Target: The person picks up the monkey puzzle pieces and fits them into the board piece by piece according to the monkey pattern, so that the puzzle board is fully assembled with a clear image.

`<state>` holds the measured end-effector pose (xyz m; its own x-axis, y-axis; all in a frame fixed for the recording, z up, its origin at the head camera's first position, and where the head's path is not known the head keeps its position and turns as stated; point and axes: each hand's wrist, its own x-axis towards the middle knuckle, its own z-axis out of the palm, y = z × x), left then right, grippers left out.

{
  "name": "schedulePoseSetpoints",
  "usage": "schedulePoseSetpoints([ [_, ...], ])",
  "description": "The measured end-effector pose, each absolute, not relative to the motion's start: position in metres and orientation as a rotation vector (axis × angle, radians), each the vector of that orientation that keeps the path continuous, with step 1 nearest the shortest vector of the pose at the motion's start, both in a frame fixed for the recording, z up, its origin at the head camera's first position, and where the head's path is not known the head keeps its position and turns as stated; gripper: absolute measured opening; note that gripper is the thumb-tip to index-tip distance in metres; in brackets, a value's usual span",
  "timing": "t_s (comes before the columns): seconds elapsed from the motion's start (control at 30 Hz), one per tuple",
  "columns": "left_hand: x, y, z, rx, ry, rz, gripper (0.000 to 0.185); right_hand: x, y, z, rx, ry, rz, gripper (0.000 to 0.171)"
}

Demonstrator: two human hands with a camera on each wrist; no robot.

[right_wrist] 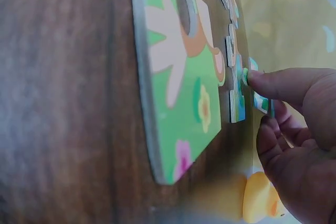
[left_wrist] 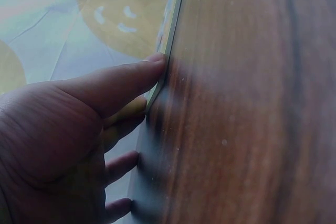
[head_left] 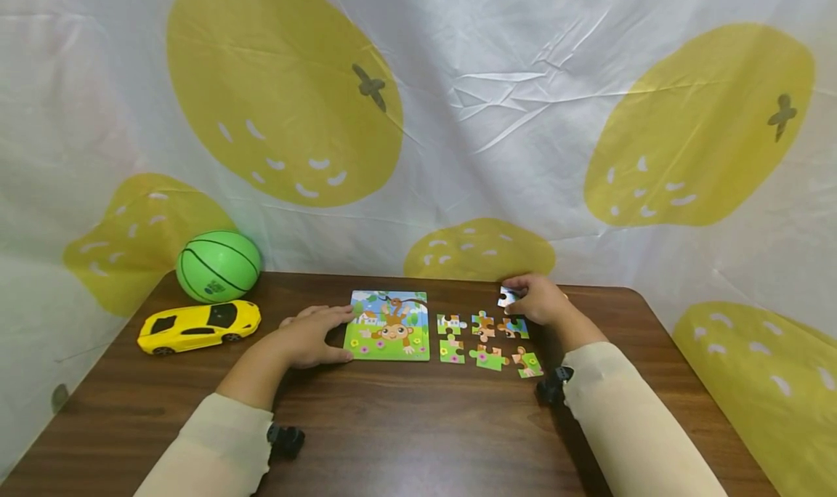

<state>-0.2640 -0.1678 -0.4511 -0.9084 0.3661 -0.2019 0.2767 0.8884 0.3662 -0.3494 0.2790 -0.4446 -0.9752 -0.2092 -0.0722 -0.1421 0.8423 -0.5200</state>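
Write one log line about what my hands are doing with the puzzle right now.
left hand: rests on puzzle board edge | right hand: pinches puzzle piece | loose pieces: beside board

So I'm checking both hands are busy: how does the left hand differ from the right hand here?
The left hand lies with straight fingers against the edge of the square monkey-picture puzzle board; the right hand pinches a small loose puzzle piece, lifted off the brown wooden table. Both wear cream sleeves.
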Motion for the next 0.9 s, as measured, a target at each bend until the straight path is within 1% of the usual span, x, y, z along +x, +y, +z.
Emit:
schedulePoseSetpoints([
  [0.17,-0.263,-0.168,-0.45,0.484,2.787,0.484,0.079,-0.349,0.278,-0.445,-0.251,2.881,-0.877,0.044],
  [0.47,-0.263,-0.167,-0.45,0.481,2.789,0.48,0.079,-0.345,0.27,-0.436,-0.274,2.918,-0.842,0.039],
  [0.9,-0.264,-0.167,-0.45,0.482,2.785,0.48,0.079,-0.337,0.226,-0.42,-0.414,2.888,-1.054,0.037],
])
